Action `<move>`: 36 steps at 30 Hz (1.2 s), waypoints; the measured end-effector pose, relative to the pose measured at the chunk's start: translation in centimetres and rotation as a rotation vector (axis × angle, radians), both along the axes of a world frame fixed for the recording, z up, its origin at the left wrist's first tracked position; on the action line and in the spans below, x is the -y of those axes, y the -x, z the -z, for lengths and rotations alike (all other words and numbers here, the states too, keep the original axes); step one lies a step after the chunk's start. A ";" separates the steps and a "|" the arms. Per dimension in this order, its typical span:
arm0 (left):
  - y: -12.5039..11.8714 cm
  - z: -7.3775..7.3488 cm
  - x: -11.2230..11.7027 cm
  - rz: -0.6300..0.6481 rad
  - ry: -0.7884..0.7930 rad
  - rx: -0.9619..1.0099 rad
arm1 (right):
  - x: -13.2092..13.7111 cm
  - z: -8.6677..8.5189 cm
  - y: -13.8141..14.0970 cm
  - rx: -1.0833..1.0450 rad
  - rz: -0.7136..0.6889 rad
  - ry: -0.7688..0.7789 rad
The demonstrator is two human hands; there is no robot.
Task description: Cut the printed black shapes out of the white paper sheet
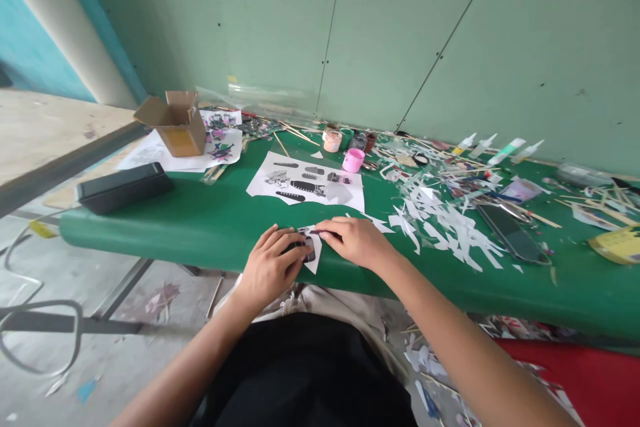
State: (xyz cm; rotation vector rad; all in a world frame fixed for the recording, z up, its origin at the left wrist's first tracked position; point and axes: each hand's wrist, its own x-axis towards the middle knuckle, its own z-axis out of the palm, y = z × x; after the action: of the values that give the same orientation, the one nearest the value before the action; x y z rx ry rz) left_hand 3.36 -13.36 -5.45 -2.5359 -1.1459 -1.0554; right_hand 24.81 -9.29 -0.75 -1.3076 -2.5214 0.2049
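Observation:
A small printed paper piece (313,261), white with dark grey shapes, lies at the front edge of the green table. My left hand (274,260) rests on it, holding it against the table with thumb and bent fingers. From the right, my right hand (356,240) meets the paper's upper edge, its fingers pinched together. Something small and dark shows at those fingertips, too hidden to name. Just beyond both hands lies a larger printed sheet (260,188) with black and grey shapes.
White paper scraps (455,230) and a dark phone (513,233) lie to the right. A pink paint pot (353,160) stands behind the sheet. At left are a black box-shaped object (125,188) and an open cardboard box (180,137). Several glue bottles (506,152) stand near the wall.

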 end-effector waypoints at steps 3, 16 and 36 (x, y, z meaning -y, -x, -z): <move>0.0 0.3 0.4 -0.027 -0.011 0.031 | -0.5 -0.1 0.0 0.038 -0.034 -0.007; -0.4 0.2 0.7 -0.070 -0.007 0.064 | -0.8 -0.3 0.1 0.065 -0.078 -0.010; -0.5 0.2 0.8 -0.074 0.003 0.075 | -2.1 -2.1 0.4 0.239 -0.171 -0.008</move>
State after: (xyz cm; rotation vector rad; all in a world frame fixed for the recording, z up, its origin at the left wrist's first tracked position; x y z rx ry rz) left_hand 3.84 -14.16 -5.63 -2.4546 -1.2503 -1.1399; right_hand 24.39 -7.17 1.35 -1.1752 -2.8342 0.0776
